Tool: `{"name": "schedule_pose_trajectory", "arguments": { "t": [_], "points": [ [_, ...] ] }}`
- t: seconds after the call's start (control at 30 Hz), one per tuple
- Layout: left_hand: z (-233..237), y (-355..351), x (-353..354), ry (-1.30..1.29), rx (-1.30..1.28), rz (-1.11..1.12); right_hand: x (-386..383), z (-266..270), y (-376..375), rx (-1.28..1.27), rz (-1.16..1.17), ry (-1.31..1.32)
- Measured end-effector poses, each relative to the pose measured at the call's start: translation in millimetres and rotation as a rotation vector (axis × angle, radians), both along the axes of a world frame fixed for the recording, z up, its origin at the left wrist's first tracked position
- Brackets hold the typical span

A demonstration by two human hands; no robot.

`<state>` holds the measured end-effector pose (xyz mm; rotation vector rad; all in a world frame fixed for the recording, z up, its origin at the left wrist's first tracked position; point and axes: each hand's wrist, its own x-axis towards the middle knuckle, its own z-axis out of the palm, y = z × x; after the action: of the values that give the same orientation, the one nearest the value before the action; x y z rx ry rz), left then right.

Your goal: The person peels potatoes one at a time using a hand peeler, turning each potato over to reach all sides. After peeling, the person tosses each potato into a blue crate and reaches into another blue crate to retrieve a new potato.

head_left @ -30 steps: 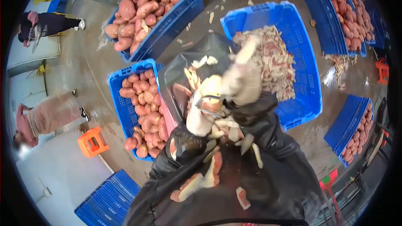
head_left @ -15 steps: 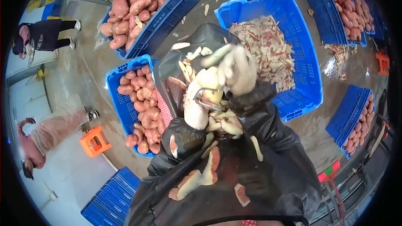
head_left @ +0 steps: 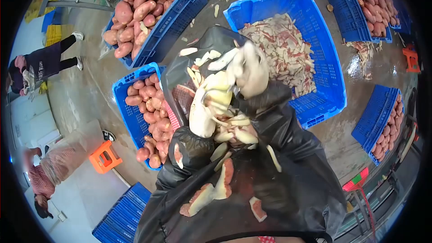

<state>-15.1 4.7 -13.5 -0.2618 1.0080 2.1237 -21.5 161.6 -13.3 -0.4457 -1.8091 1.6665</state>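
Beside the right hand (head_left: 253, 69), peelings (head_left: 283, 49) fill a blue crate (head_left: 330, 63).

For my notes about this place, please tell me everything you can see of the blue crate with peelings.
The crate looks like plastic: bright blue, rectangular, with many small holes in its walls. It stands on the shiny floor, its open top up, holding a heap of pale and reddish peelings. The right sleeve hides part of its near side; whether they touch, I cannot tell.
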Motion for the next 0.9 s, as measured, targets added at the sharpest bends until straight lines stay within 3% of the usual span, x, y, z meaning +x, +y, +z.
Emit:
{"name": "schedule_pose_trajectory", "arguments": {
  "t": [0.03,0.1,0.13,0.17,0.23,0.27,0.3,0.37,0.4,0.43,0.5,0.57,0.63,0.67,0.7,0.73,0.77,0.8,0.83,0.9],
  "points": [
    [1,-1,2,-0.002,-0.008,0.003,-8,-12,10,-0.008,0.003,-0.002],
    [1,-1,4,-0.016,-0.126,0.034,-37,-53,59,-1.068,-0.141,0.141],
    [-1,-4,-1,0.092,-0.167,-0.046,-38,-46,74,-1.346,-0.1,0.216],
    [2,-9,-7,0.291,-0.302,-0.177,-29,-40,77,-1.331,-0.045,0.209],
    [17,-2,-16,0.518,-0.481,-0.459,-9,-17,44,-1.618,0.277,0.256],
    [25,6,-16,0.499,-0.818,-0.602,-11,-24,25,-1.142,0.191,0.05],
    [33,12,-18,0.625,-0.864,-0.663,-20,-62,38,-1.343,0.133,-0.026],
    [20,8,-12,0.796,-0.884,-0.655,-23,-94,75,-1.46,0.03,0.195],
    [11,5,-10,0.8,-0.883,-0.651,-14,-92,88,-1.475,0.079,0.193],
    [2,1,-7,0.793,-0.802,-0.536,-1,-71,86,-1.457,0.325,0.266],
    [-3,-6,1,0.765,-0.721,-0.435,5,-32,36,-1.268,0.136,0.056],
    [-4,-10,0,0.796,-0.629,-0.386,-12,-96,57,-1.321,-0.003,-0.076],
    [0,-7,-6,0.728,-0.579,-0.353,-5,-62,68,-1.385,0.002,0.058],
    [2,-8,-8,0.802,-0.61,-0.41,7,-39,49,-1.54,0.331,0.412],
    [4,-12,-5,0.862,-0.642,-0.48,9,-31,31,-1.444,0.399,0.268],
    [-9,-20,-4,0.887,-0.688,-0.501,1,-35,30,-1.364,0.206,0.073],
    [-11,-14,-2,0.817,-0.645,-0.367,-14,-45,34,-1.263,0.025,-0.11],
    [-10,-11,4,0.758,-0.574,-0.34,-18,-67,58,-1.087,0.029,-0.112],
    [-4,-9,3,0.715,-0.522,-0.29,-4,-74,82,-1.483,0.352,-0.059],
    [21,-4,-10,1.094,-0.786,-0.46,7,-67,71,-1.447,0.486,0.097]
  ]
}}
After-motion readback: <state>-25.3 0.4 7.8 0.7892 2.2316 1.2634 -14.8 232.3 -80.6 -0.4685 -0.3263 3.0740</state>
